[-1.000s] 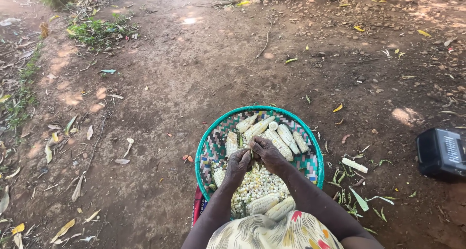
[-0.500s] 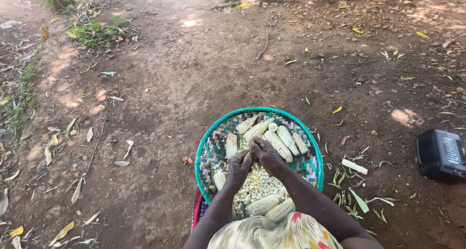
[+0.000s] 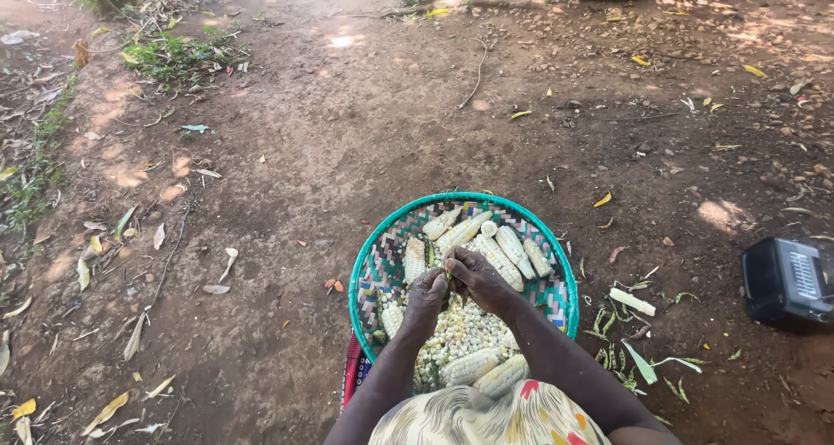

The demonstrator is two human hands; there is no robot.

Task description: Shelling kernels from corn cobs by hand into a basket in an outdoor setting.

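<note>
Both hands meet over the green-rimmed woven basket [image 3: 365, 263]: the left hand [image 3: 426, 296] and right hand [image 3: 479, 280] close together around a corn cob [image 3: 448, 276], mostly hidden between them. Loose kernels [image 3: 460, 332] pile at the basket's 6 o'clock, whole cobs [image 3: 508, 250] toward 1 o'clock, and a dark radio [image 3: 786, 280] sits at 3 o'clock, well apart

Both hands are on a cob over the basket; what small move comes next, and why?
Probably push the thumbs along the cob so more kernels drop. The left hand and right hand grip it together right above the loose kernels piled in the basket, so what comes off should land there. Whole cobs wait at the far side.
</note>
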